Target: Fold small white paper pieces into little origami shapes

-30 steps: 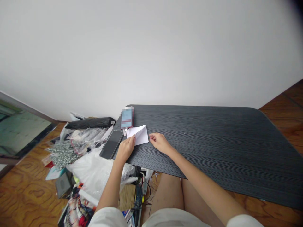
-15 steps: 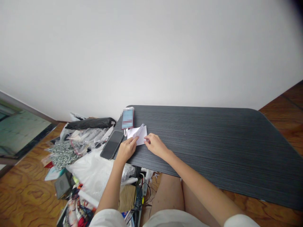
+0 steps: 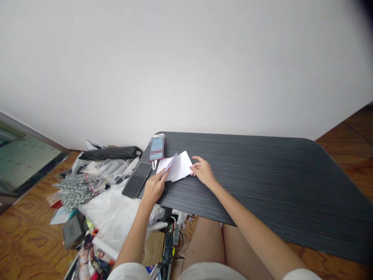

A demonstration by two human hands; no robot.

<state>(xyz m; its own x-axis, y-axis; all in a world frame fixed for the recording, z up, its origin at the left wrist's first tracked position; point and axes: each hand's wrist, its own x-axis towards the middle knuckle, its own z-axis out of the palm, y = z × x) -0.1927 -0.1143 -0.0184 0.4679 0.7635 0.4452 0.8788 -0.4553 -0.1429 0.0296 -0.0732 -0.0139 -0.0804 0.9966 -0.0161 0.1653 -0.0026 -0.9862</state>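
My left hand [image 3: 155, 186] is closed on several white paper sheets [image 3: 169, 166] near the left end of the dark table. Some of the sheets stand folded up at its fingertips, seen nearly edge-on. A white sheet [image 3: 181, 166] extends to the right, tilted on the tabletop. My right hand [image 3: 203, 170] pinches that sheet's right edge between thumb and fingertips, its index finger raised. Just left of my left hand lies a black smartphone [image 3: 136, 179]. Behind the papers rests a small box-like item [image 3: 157, 147], its face blurred by pixels, with a white loop [image 3: 154, 165] at its near end.
The dark wood-grain table [image 3: 262, 179] runs right along a white wall [image 3: 186, 70]. On the floor to the left lie plastic bags [image 3: 113, 212], a long black package [image 3: 110, 153], a grey box [image 3: 72, 231] and cardboard [image 3: 154, 247].
My right hand has moved right and slightly up, and a white sheet now spreads out toward it. The left hand keeps hold of the papers, shifted slightly left.
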